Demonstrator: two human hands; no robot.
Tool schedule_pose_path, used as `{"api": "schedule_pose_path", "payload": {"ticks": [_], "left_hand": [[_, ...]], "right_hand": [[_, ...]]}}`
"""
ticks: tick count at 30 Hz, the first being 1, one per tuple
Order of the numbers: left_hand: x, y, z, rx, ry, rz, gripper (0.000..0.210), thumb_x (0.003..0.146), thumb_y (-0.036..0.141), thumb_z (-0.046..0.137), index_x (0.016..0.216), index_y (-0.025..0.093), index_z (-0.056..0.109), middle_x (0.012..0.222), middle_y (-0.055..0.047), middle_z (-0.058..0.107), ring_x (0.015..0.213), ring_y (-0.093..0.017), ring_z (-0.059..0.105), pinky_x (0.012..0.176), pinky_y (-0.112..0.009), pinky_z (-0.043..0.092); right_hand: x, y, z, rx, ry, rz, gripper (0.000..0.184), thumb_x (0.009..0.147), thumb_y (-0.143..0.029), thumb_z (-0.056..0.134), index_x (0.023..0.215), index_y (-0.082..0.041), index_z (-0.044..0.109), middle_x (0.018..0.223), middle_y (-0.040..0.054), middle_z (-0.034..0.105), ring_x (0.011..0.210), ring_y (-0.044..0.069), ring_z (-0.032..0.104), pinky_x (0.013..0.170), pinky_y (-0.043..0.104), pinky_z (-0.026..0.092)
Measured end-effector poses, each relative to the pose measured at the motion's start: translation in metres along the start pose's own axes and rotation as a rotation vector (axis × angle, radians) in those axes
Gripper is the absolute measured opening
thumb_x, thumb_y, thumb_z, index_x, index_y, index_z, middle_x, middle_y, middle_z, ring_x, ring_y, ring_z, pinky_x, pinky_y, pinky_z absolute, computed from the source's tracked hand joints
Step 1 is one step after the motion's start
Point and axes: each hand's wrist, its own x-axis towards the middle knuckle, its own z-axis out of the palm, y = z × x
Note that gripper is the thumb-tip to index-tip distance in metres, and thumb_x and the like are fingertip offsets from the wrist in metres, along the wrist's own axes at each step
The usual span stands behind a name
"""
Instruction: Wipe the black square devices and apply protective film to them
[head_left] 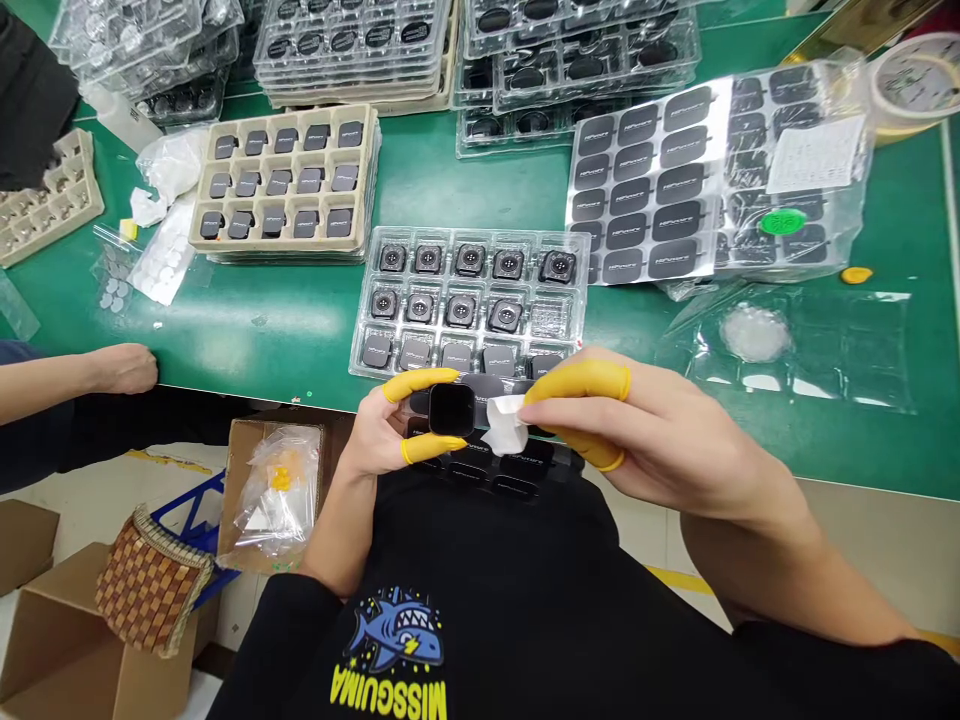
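Green tabletop [300, 320] fills the upper part of the view, and it carries many trays. At its near edge, above the person's lap, the left hand [382, 435] grips a small black watch body [451, 410] between thumb and forefinger, both with yellow finger covers; the wrist bends inward. The right hand [637, 425] comes from the right side with the forearm low, and its covered fingers pinch a small white cloth [504, 425], which touches the right side of the watch body. Under both hands lies a dark sheet of stickers [495, 470] on the lap.

Just behind the hands stands a clear plastic tray [559, 320] with rows of watch bodies. Further left is a beige tray [199, 190] with dark parts, and to the right a plastic bag of black stickers [840, 230]. Another person's hand [124, 368] rests on the tabletop edge at the left. Below, on the floor side, a cardboard box [244, 450] holds a plastic bag.
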Motion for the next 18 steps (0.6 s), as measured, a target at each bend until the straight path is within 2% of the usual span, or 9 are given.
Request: {"api": "schedule_pose_path", "payload": {"ticks": [5, 8, 12, 15, 18], "left_hand": [[0.001, 0.0, -0.001, 0.012, 0.001, 0.061, 0.067, 0.075, 0.041, 0.104, 0.136, 0.024, 0.081, 0.123, -0.01, 0.087, 0.103, -0.025, 0.087, 0.078, -0.029, 0.074], [0.001, 0.0, 0.0, 0.007, 0.009, 0.05, 0.066, 0.076, 0.041, 0.104, 0.136, 0.025, 0.081, 0.121, -0.009, 0.087, 0.1, -0.023, 0.086, 0.075, -0.028, 0.074], [0.001, 0.003, 0.002, 0.013, -0.008, 0.016, 0.064, 0.077, 0.043, 0.103, 0.134, 0.024, 0.081, 0.108, -0.007, 0.087, 0.088, -0.021, 0.085, 0.067, -0.027, 0.072], [0.002, 0.005, 0.003, 0.019, -0.026, 0.044, 0.063, 0.079, 0.038, 0.102, 0.137, 0.027, 0.08, 0.101, -0.004, 0.087, 0.083, -0.019, 0.084, 0.067, -0.026, 0.072], [0.002, 0.004, 0.002, 0.045, -0.021, 0.1, 0.064, 0.079, 0.033, 0.102, 0.139, 0.028, 0.079, 0.106, -0.004, 0.088, 0.084, -0.018, 0.085, 0.068, -0.024, 0.072]], "right_hand": [[-0.006, 0.002, -0.013, -0.075, 0.006, 0.041, 0.032, 0.109, -0.006, 0.058, 0.127, -0.029, 0.07, 0.107, 0.005, 0.076, 0.088, 0.018, 0.074, 0.078, 0.031, 0.061], [-0.012, 0.002, -0.024, -0.131, 0.034, 0.077, 0.03, 0.109, -0.006, 0.061, 0.125, -0.029, 0.07, 0.107, 0.0053, 0.077, 0.092, 0.016, 0.075, 0.077, 0.028, 0.061], [-0.031, 0.007, -0.037, -0.141, 0.164, 0.169, 0.021, 0.108, -0.012, 0.067, 0.116, -0.03, 0.075, 0.102, 0.0045, 0.08, 0.087, 0.015, 0.076, 0.071, 0.028, 0.057], [-0.063, 0.023, -0.051, -0.377, 0.263, 0.327, 0.01, 0.106, -0.025, 0.073, 0.11, -0.031, 0.079, 0.102, 0.0059, 0.083, 0.083, 0.019, 0.074, 0.07, 0.033, 0.054], [-0.111, 0.059, -0.068, -0.718, 0.323, 0.585, 0.021, 0.098, -0.029, 0.072, 0.116, -0.026, 0.084, 0.103, 0.0125, 0.083, 0.094, 0.029, 0.074, 0.074, 0.04, 0.051]]}}
